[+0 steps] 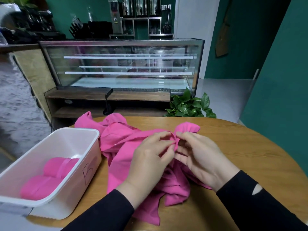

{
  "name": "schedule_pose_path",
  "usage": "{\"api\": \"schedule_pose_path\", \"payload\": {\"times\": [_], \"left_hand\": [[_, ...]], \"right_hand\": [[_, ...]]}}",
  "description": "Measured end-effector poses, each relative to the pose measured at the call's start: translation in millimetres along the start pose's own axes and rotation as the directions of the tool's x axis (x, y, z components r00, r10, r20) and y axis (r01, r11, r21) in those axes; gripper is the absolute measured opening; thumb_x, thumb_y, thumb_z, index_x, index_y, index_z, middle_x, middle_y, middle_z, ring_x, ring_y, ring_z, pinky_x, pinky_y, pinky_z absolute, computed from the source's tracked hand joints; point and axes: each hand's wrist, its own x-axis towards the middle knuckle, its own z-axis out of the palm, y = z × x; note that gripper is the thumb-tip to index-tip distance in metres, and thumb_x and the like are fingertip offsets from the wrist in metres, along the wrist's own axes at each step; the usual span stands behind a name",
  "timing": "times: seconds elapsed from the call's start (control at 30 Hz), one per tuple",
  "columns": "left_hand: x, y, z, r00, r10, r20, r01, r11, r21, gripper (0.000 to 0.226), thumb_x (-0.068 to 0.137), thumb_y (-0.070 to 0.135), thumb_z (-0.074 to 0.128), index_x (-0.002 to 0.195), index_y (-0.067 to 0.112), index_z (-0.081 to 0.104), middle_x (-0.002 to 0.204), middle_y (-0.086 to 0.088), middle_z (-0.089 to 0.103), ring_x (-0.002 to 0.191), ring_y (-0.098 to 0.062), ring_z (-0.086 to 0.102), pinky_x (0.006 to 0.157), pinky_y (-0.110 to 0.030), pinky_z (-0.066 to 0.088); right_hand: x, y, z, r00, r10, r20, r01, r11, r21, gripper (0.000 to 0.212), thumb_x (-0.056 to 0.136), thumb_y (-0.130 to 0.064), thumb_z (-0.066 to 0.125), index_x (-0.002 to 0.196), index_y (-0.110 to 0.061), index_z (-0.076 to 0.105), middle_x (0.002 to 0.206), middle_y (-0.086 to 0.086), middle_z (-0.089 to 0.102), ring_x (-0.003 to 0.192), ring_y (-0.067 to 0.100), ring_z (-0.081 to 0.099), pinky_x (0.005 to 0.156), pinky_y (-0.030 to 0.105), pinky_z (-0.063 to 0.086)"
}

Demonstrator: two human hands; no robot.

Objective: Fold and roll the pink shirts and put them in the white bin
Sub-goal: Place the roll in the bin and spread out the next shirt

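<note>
A crumpled pink shirt (121, 144) lies spread across the middle of the round wooden table (250, 147). My left hand (150, 157) and my right hand (201, 157) meet above it, and both pinch a bunched edge of the fabric between fingertips and thumbs. A puffed bit of the shirt sticks out just beyond my right fingers. The white bin (55, 142) stands on the table at the left. Two rolled pink shirts (50, 179) lie inside it, side by side.
A glass display case (120, 64) on a wooden counter stands beyond the table. A green leafy plant (188, 105) sits behind the table's far edge. Bare wood shows on the right half of the table. Green walls rise at the right.
</note>
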Motion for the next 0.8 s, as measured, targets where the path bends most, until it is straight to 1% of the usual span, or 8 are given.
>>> {"api": "schedule_pose_path", "payload": {"times": [0.13,0.3,0.4,0.47,0.53,0.6,0.67,0.8], "left_hand": [[-1,0,8,0.998,0.067,0.015,-0.067,0.998,0.012,0.022,0.090,0.026,0.057,0.093,0.017,0.077,0.109,0.009,0.067,0.102,-0.011,0.063,0.085,-0.032,0.050],[-9,0,5,0.978,0.139,0.156,-0.126,0.988,-0.089,0.032,0.095,0.028,0.052,0.117,0.021,0.074,0.132,0.010,0.062,0.125,-0.004,0.054,0.106,-0.023,0.042],[-12,-3,0,0.984,0.106,0.145,-0.085,0.985,-0.148,0.033,0.093,0.026,0.056,0.124,0.022,0.066,0.130,0.014,0.061,0.125,0.000,0.053,0.107,-0.026,0.042],[-9,-11,-2,0.982,0.122,0.146,-0.123,0.992,-0.002,0.043,0.089,0.032,0.061,0.132,0.029,0.055,0.136,0.015,0.051,0.131,-0.003,0.046,0.112,-0.029,0.035],[-3,-25,-3,0.970,0.094,0.222,-0.137,0.973,0.185,0.061,0.085,0.040,0.064,0.142,0.038,0.042,0.145,0.016,0.042,0.138,-0.006,0.036,0.116,-0.034,0.023],[3,-45,-8,0.940,0.035,0.340,-0.143,0.944,0.298,0.059,0.085,0.045,0.063,0.141,0.039,0.044,0.141,0.018,0.047,0.136,-0.005,0.037,0.116,-0.043,0.020],[8,-62,-14,0.884,-0.001,0.468,-0.192,0.911,0.365,0.048,0.084,0.056,0.057,0.129,0.040,0.055,0.124,0.021,0.057,0.126,-0.005,0.046,0.115,-0.043,0.015],[29,-81,-35,0.758,-0.063,0.649,-0.249,0.892,0.378,0.079,0.073,0.093,0.025,0.109,0.036,0.066,0.110,0.025,0.059,0.114,0.003,0.048,0.102,-0.038,0.017]], "right_hand": [[-5,7,-1,0.995,-0.017,0.097,0.017,1.000,0.002,0.023,0.094,-0.013,0.066,0.110,0.004,0.062,0.091,0.012,0.069,0.086,0.015,0.067,0.087,0.032,0.058],[-7,10,-13,0.998,-0.057,-0.020,0.057,0.998,0.007,0.015,0.095,0.002,0.061,0.110,-0.003,0.062,0.087,0.010,0.070,0.070,0.010,0.065,0.069,0.023,0.059],[-10,7,-22,0.993,-0.111,-0.050,0.095,0.963,-0.251,0.025,0.098,0.001,0.054,0.119,-0.010,0.064,0.089,0.010,0.076,0.066,0.013,0.066,0.058,0.023,0.055],[-14,1,-32,0.977,-0.205,-0.055,0.144,0.829,-0.540,0.029,0.101,-0.004,0.049,0.112,-0.019,0.071,0.071,0.002,0.073,0.056,0.012,0.057,0.050,0.023,0.045],[-15,-11,-43,0.958,-0.288,-0.001,0.202,0.675,-0.709,0.036,0.102,-0.009,0.043,0.102,-0.025,0.076,0.058,0.012,0.062,0.052,0.018,0.050,0.052,0.027,0.037],[-17,-27,-54,0.948,-0.309,0.074,0.241,0.547,-0.801,0.043,0.101,-0.011,0.041,0.094,-0.030,0.079,0.069,0.026,0.065,0.057,0.024,0.053,0.055,0.041,0.045],[-21,-41,-64,0.959,-0.241,0.149,0.246,0.447,-0.860,0.049,0.101,-0.011,0.039,0.096,-0.039,0.079,0.080,0.026,0.067,0.062,0.026,0.056,0.068,0.055,0.055],[-30,-66,-84,0.963,0.027,0.270,0.266,0.102,-0.959,0.054,0.100,-0.014,0.041,0.096,-0.058,0.072,0.095,-0.016,0.075,0.086,0.030,0.068,0.084,0.046,0.056]]}}
